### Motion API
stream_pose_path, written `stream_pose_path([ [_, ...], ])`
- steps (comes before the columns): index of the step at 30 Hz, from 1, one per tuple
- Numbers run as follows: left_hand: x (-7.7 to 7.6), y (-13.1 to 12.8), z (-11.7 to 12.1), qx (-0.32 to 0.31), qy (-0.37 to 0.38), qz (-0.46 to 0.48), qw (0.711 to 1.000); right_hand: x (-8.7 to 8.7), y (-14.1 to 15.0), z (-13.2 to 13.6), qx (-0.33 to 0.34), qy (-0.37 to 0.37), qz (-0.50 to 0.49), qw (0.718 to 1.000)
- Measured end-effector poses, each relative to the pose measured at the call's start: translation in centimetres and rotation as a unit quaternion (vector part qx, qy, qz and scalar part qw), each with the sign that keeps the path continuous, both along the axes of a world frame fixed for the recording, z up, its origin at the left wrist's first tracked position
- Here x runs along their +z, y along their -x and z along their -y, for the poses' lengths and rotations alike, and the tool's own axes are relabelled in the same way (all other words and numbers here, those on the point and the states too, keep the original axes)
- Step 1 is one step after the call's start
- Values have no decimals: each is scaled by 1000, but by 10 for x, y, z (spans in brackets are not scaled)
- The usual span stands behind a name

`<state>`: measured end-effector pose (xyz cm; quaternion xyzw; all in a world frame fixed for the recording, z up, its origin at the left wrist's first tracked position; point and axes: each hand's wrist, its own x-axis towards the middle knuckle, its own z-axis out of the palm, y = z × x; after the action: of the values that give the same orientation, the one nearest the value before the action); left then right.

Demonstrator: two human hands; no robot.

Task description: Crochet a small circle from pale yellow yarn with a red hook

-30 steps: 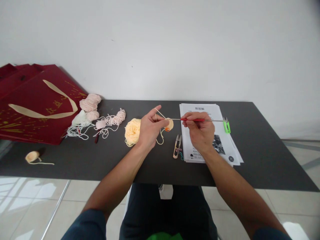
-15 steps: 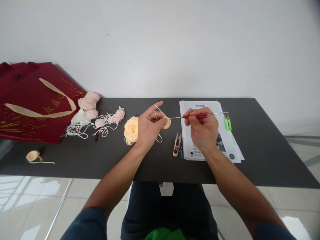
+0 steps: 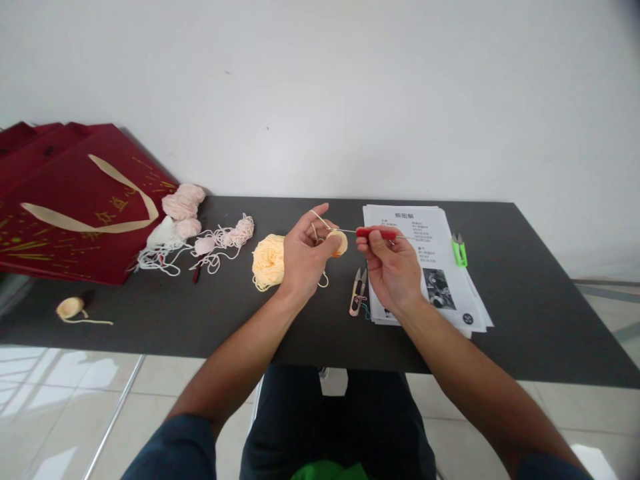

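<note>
My left hand (image 3: 304, 255) pinches a small round pale-yellow crochet piece (image 3: 341, 242), with yarn looped over its raised index finger. My right hand (image 3: 391, 265) grips a crochet hook with a red handle (image 3: 376, 232); the metal tip points left into the piece. Both hands hover over the dark table (image 3: 540, 300). A pale-yellow yarn ball (image 3: 267, 262) lies just left of my left hand, its strand running to the piece.
Beige thread snips (image 3: 357, 292) lie below the hands, beside printed sheets (image 3: 435, 260) under my right hand. Green snips (image 3: 459, 250) rest at the sheets' right edge. Pink and white yarn bundles (image 3: 185, 223), red gift bags (image 3: 75, 200) and a small yarn piece (image 3: 70, 308) sit left.
My right hand moved left toward the crochet piece, pushing the hook further in. The left hand stayed nearly still. The camera view shifted slightly.
</note>
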<state>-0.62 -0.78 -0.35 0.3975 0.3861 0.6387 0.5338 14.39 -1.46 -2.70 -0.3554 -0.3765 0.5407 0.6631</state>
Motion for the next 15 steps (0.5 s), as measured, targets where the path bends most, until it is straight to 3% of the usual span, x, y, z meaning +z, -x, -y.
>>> stream_pose_path([
  [6, 0, 0, 1, -5, 15, -22, 1000, 5, 3, 2, -2, -9, -3, 1000],
  [11, 3, -1, 3, -8, 26, -58, 998, 7, 10, 10, -43, -51, 60, 996],
  [15, 4, 0, 2, -42, 26, -19, 999, 7, 12, 19, -99, -103, 149, 978],
])
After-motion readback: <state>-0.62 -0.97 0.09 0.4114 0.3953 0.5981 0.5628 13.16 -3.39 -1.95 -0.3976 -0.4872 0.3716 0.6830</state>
